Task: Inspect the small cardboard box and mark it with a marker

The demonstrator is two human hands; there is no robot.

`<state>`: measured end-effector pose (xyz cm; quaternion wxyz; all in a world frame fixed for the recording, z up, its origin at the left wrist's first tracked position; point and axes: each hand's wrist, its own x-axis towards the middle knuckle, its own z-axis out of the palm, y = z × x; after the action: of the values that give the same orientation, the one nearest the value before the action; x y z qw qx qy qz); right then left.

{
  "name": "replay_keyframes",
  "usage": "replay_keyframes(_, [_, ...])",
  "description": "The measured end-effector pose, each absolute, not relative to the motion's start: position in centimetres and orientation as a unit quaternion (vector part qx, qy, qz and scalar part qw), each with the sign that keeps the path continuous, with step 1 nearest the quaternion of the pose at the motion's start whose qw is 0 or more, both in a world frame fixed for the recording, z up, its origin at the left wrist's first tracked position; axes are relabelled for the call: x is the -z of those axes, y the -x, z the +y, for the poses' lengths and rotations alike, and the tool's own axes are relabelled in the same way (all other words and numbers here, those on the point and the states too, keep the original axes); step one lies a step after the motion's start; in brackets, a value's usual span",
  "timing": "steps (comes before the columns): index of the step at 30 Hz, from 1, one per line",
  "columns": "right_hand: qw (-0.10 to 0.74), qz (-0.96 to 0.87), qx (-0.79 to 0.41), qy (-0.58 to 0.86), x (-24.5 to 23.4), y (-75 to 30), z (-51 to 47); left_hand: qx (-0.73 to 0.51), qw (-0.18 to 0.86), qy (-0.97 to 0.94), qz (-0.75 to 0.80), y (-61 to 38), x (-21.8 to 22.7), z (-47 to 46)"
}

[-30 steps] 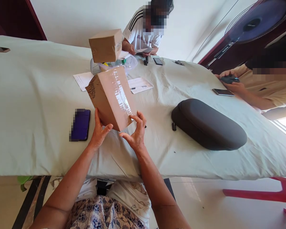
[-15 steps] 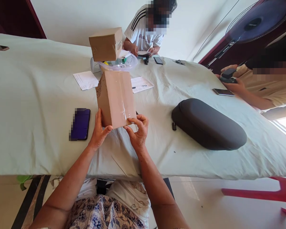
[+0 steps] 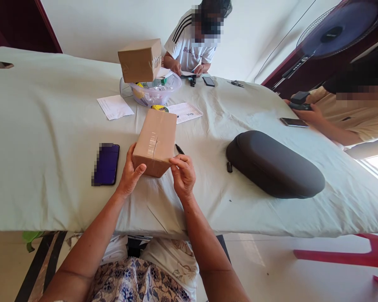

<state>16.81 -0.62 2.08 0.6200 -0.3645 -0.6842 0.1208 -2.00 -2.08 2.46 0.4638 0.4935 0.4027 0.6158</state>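
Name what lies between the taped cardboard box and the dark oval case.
In the head view, a black pen lies by the taped cardboard box and a small black piece by the dark oval case; otherwise bare pale tablecloth.

The box (image 3: 156,140) is matt brown cardboard sealed with a glossy strip of clear tape, the table (image 3: 44,126) wears a creased, matt pale-green cloth, the case (image 3: 275,165) looks like smooth matt dark fabric, and the bowl (image 3: 156,93) is clear, shiny plastic.
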Motion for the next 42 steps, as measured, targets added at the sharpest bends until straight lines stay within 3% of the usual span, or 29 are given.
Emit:
replay_keyframes(9, [0.604, -0.743, -0.109, 0.268, -2.5, -15.7, -1.3, -0.611, 0.232, -0.553, 0.517, 2.5, -0.7, -1.4])
replay_keyframes(17, [0.542, -0.799, -0.154, 0.209, -1.8, -14.8, -1.5, -0.572, 0.093, -0.661, 0.476, 2.6, -0.5, -1.6])
replay_keyframes(31, [0.488, -0.817, -0.131, 0.277, -0.7, -15.9, -0.6, -0.555, 0.080, -0.659, 0.501, 2.5, -1.4, -1.6])
replay_keyframes(42, [0.574, -0.628, -0.078, 0.520, -1.3, -19.3, 0.9, -0.552, 0.162, -0.687, 0.444, 3.2, -1.6, -1.7])
